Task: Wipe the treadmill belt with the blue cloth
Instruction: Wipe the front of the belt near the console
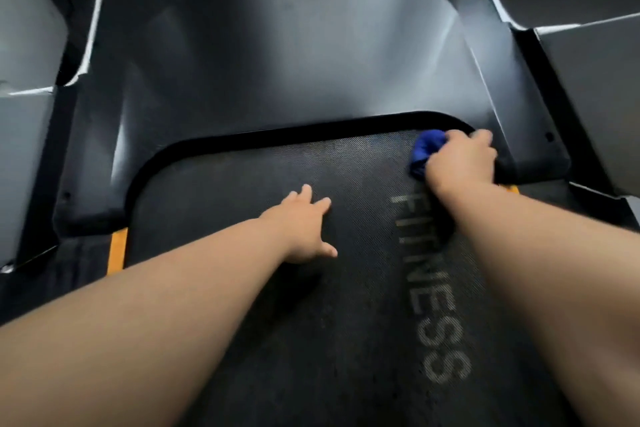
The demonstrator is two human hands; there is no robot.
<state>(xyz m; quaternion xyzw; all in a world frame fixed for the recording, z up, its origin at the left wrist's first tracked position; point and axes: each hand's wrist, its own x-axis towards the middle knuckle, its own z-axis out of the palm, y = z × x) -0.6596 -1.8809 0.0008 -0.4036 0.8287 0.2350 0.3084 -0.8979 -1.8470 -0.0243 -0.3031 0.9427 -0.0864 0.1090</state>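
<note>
My right grip (457, 159) is clenched around the bunched blue cloth (424, 152), pressing it onto the far right corner of the treadmill belt (242, 184) just beside the dark cover (294, 62), while my left grip (304, 229), well apart to its left, rests flat on the belt with fingers spread.
</note>
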